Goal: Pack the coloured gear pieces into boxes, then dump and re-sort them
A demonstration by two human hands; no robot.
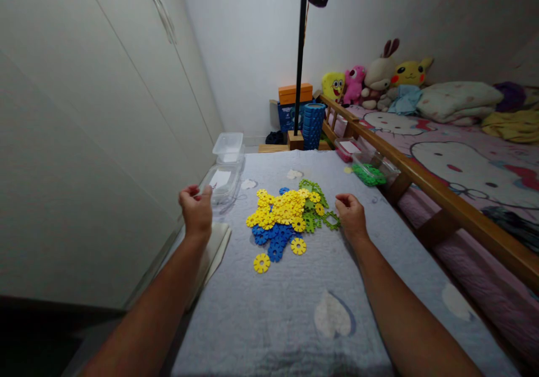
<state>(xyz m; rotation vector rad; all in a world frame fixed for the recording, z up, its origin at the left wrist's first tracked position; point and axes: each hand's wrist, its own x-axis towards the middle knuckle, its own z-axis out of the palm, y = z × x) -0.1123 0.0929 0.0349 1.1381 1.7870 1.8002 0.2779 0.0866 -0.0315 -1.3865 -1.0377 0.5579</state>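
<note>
My left hand (196, 213) is raised at the left edge of the table, beside a clear lidded plastic box (227, 189) with a white label. Its fingers curl loosely, the thumb stands apart, and nothing shows in them. On the right, my right hand (352, 217) hovers by the green notched plastic pieces (310, 220), fingers loosely bent and no object visible in them. Between my hands lies a heap of yellow flower-shaped discs (286, 207) over blue discs (275, 237). Two yellow discs, one of them this disc (261, 263), lie in front of the heap.
A clear tub (228, 141) stands at the back left. At the right edge sit a container with green pieces (369, 174) and a red box (347, 148). A folded cloth (217, 251) lies by my left forearm. A wooden bed rail (391, 178) borders the right.
</note>
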